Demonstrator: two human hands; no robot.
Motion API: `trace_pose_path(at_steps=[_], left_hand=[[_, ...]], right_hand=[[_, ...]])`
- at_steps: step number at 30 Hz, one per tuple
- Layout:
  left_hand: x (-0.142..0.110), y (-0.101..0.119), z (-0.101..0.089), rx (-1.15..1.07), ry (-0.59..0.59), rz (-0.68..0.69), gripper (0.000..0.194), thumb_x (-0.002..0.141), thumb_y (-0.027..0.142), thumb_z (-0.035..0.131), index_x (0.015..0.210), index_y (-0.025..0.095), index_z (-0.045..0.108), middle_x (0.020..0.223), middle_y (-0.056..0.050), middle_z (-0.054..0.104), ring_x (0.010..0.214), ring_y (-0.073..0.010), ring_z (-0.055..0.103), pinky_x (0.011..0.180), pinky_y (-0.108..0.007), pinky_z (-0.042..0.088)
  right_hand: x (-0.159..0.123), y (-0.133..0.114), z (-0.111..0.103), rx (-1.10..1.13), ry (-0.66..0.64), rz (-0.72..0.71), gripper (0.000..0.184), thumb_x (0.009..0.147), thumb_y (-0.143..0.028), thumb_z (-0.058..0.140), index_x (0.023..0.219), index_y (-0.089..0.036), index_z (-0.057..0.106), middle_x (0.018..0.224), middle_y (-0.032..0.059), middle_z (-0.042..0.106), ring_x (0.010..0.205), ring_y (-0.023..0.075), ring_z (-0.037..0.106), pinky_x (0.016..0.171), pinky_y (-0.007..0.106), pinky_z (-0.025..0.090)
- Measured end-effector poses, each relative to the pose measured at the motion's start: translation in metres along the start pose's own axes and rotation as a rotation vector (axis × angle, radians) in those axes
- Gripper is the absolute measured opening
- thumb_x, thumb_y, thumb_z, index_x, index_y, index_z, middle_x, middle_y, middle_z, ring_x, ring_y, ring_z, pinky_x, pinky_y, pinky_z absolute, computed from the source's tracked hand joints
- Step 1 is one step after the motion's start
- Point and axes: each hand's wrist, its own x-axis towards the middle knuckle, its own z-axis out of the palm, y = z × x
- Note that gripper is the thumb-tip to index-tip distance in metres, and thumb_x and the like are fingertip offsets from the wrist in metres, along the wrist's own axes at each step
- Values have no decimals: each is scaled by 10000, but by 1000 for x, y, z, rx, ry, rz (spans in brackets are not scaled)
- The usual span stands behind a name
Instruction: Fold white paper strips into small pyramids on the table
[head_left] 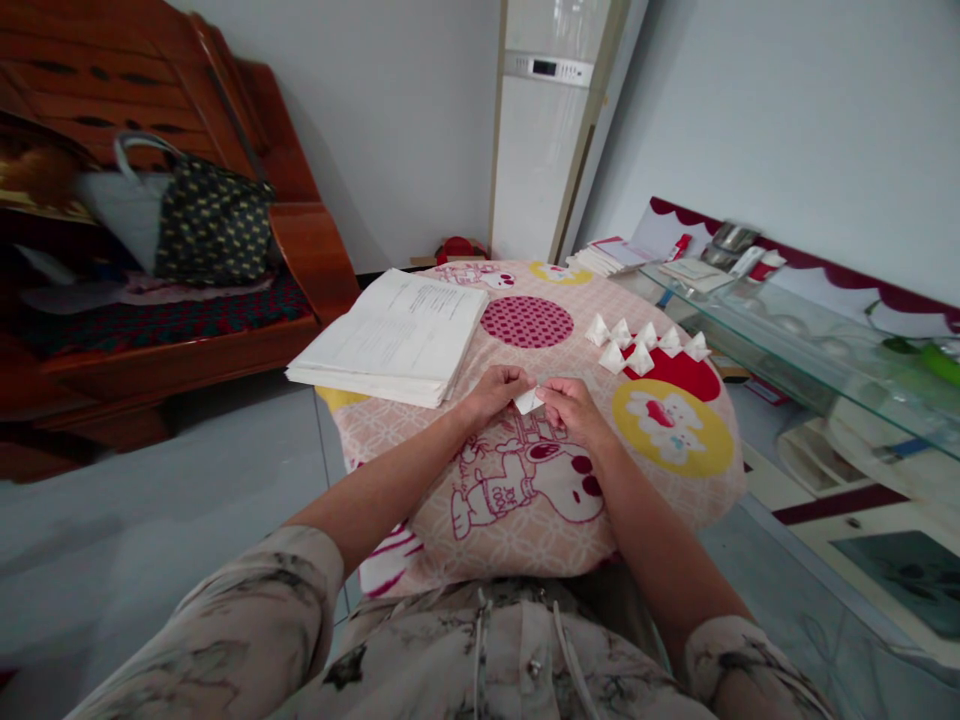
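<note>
A small folded white paper [528, 402] is pinched between both hands above the patterned tablecloth [480, 550]. My left hand [496, 392] closes on its left side with thumb and fingers. From the right, my right hand [568, 404] grips the opposite edge. Fingertips cover part of the paper, so its exact fold is hard to make out. Several small white folded paper pyramids [642, 358] stand in loose rows to the right of my hands. Left of my hands lies a thick stack of printed paper sheets [397, 330].
A glass-topped cabinet [825, 370] with jars and small items runs along the right wall. Papers [611, 255] lie at the table's far edge. A wooden bench [315, 250] with a black patterned bag [214, 220] is at left. A white floor-standing unit [536, 150] stands behind.
</note>
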Motion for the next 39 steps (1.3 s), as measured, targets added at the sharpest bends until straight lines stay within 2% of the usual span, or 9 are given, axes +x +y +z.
trace_pose_path(at_steps=[4, 8, 14, 20, 23, 28, 31, 35, 39], left_hand=[[-1, 4, -3, 73, 3, -60, 463, 766, 557, 764, 636, 154, 577, 476, 34, 512, 393, -59, 417, 404, -201, 275], [-1, 6, -4, 44, 24, -68, 460, 781, 555, 751, 637, 150, 585, 467, 39, 504, 375, -50, 390, 387, -195, 245], [0, 4, 0, -14, -13, -36, 319, 734, 400, 803, 733, 127, 639, 577, 8, 607, 480, -80, 528, 471, -202, 407], [2, 3, 0, -33, 118, -8, 188, 740, 295, 741, 749, 132, 648, 656, 6, 635, 515, -82, 540, 490, -207, 419], [1, 4, -1, 10, 152, 40, 193, 745, 308, 728, 714, 145, 630, 637, 16, 613, 525, -78, 515, 500, -204, 396], [-1, 5, -1, 180, 102, 80, 187, 750, 314, 696, 720, 144, 623, 612, 23, 595, 516, -85, 497, 505, -216, 364], [0, 4, -1, 259, 87, 97, 198, 751, 331, 677, 722, 148, 610, 609, 31, 584, 519, -89, 499, 502, -214, 362], [2, 4, -1, 307, 71, 123, 233, 740, 357, 703, 787, 143, 623, 636, 40, 585, 524, -89, 500, 499, -208, 366], [1, 4, -1, 349, 78, 184, 205, 786, 331, 672, 835, 137, 625, 668, 29, 599, 554, -99, 517, 535, -218, 388]], right_hand=[[1, 4, -4, 24, 60, 18, 392, 786, -548, 636, 629, -229, 470, 444, -62, 442, 390, 85, 357, 401, 222, 274], [2, 2, -3, 60, 59, 36, 411, 763, -585, 648, 644, -235, 467, 441, -68, 433, 382, 91, 358, 391, 229, 273], [1, -5, 1, 100, 114, 73, 386, 742, -582, 646, 676, -227, 509, 486, -54, 493, 389, 91, 405, 392, 230, 322], [-1, -5, 3, 129, 67, 81, 324, 712, -488, 698, 652, -212, 539, 475, -50, 520, 384, 85, 427, 378, 210, 324], [-1, -4, 4, 143, 34, 102, 331, 698, -462, 729, 631, -210, 525, 474, -46, 533, 380, 81, 436, 363, 199, 308], [0, -2, 2, 211, 88, 65, 289, 717, -439, 744, 736, -202, 580, 475, -62, 540, 355, 79, 427, 339, 195, 295], [1, -2, 1, 220, 113, 60, 284, 692, -419, 759, 706, -192, 589, 483, -46, 562, 364, 82, 452, 340, 196, 322], [2, -2, 1, 297, 139, 38, 301, 661, -434, 775, 724, -185, 617, 563, -6, 644, 433, 118, 562, 364, 209, 398], [3, -1, 1, 340, 128, 39, 299, 658, -422, 787, 744, -182, 629, 605, 10, 683, 473, 138, 614, 401, 220, 455]])
